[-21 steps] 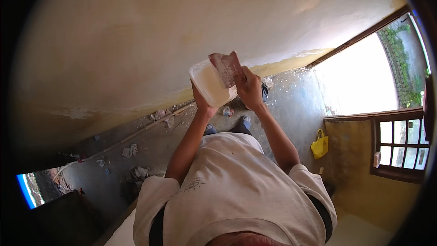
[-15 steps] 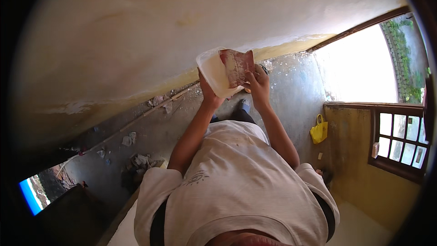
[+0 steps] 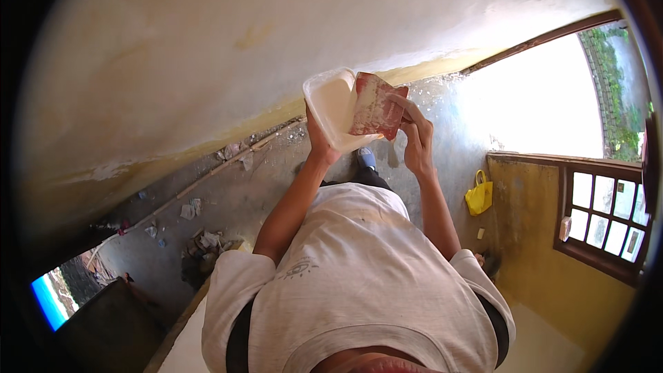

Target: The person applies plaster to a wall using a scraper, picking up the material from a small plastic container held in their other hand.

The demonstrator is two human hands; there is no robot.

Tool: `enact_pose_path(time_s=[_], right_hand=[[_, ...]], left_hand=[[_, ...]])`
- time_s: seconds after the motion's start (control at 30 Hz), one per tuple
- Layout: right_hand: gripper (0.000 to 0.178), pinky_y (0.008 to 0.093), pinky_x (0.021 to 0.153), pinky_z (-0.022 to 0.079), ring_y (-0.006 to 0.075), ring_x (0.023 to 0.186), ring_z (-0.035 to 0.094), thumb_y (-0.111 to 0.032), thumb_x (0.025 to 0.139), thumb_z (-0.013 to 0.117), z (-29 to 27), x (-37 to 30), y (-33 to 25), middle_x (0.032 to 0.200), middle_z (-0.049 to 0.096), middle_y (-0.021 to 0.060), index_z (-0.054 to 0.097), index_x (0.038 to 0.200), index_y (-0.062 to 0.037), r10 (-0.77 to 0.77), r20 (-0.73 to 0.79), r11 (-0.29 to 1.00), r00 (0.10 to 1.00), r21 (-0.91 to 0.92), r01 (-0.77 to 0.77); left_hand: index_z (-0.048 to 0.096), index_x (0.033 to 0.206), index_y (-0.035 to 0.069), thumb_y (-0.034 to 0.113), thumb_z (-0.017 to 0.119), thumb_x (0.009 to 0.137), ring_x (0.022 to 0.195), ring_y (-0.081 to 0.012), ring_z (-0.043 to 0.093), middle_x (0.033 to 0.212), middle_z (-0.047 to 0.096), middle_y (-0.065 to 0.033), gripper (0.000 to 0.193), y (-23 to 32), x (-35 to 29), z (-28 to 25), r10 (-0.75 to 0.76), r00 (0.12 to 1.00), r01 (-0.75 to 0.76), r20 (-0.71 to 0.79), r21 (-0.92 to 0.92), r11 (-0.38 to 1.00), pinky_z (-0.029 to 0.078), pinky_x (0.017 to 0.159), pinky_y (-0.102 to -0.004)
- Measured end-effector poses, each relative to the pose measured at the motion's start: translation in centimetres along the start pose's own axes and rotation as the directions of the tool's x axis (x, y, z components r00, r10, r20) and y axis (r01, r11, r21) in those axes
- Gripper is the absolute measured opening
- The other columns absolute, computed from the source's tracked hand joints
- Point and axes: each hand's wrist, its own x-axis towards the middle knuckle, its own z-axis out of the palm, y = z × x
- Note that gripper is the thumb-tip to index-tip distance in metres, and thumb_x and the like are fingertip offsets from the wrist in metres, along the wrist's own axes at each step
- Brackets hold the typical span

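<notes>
My left hand (image 3: 322, 146) grips a white plastic tub (image 3: 310, 97) from its left side, fingers hidden beneath it. The tub is tilted, and pale cream paste coats its inside. Over the tub's right side stands a flat reddish-brown sheet (image 3: 377, 106), worn and smeared with whitish paste. My right hand (image 3: 418, 139) pinches this sheet at its right edge, with fingers laid along its face and the thumb hidden. The sheet's lower edge is close to the tub's wall; whether they touch I cannot tell.
A large plastered wall (image 3: 173, 48) with patchy stains rises ahead and left. Along its foot lie a long pole (image 3: 207, 178) and scraps. A yellow bag (image 3: 479, 195) is on the right by an ochre wall (image 3: 525, 214). Bright light enters through a doorway (image 3: 539, 97) and a paned window (image 3: 608, 211).
My right hand and the sheet have shifted right, baring more of the tub's inside. My right fingers now stretch over the sheet's face. The tub has moved slightly right.
</notes>
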Motion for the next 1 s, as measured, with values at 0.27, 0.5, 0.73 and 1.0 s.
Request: enact_pose_path(time_s=[0.27,0.5,0.73,1.0], right_hand=[[0.045,0.0307,0.085,0.061,0.0195,0.1,0.077,0.019,0.079,0.065,-4.1,6.1,-2.1,0.11,0.079,0.0127,0.073,0.119,0.0016,-0.314,0.065,0.891,0.947,-0.324,0.318],[0.009,0.0299,0.046,0.032,0.0084,0.049,0.038,-0.006,0.089,0.084,-2.1,16.0,-10.9,0.055,0.049,0.0045,0.079,0.089,0.0008,-0.72,-0.034,0.687,0.694,-0.18,0.704],[0.036,0.0332,0.047,0.033,0.0098,0.048,0.034,-0.027,0.091,0.084,2.4,24.9,-18.7,0.049,0.041,0.0038,0.07,0.073,0.0004,-0.711,-0.218,0.702,0.669,-0.172,0.691],[0.027,0.0254,0.057,0.032,0.0043,0.063,0.042,-0.026,0.102,0.073,-5.4,20.8,-11.0,0.07,0.054,-0.0054,0.074,0.092,-0.0006,-0.357,-0.384,0.76,0.851,0.41,0.504]], left_hand=[[0.054,0.146,0.008,0.05,0.04,0.107,0.128,-0.033,0.062,0.138,0.064,-0.0118,0.058,-2.8,3.1,1.7,0.327,0.943,-0.288,-0.063,0.337,0.896,0.057,0.103,-0.056],[0.057,0.145,0.016,0.058,0.04,0.107,0.124,-0.0277,0.064,0.135,0.065,-0.0072,0.059,-1.4,6.4,4.9,0.399,0.91,-0.394,-0.113,0.069,0.917,0.052,0.107,-0.0518],[0.056,0.145,0.018,0.059,0.043,0.106,0.125,-0.0264,0.063,0.134,0.065,-0.0049,0.057,-2.0,6.9,5.2,0.498,0.864,-0.484,-0.077,0.149,0.863,0.051,0.109,-0.0511],[0.054,0.146,0.019,0.058,0.045,0.106,0.125,-0.0257,0.063,0.136,0.064,-0.0042,0.057,-2.4,6.8,3.4,0.513,0.857,-0.511,0.052,0.215,0.832,0.049,0.111,-0.0504]])
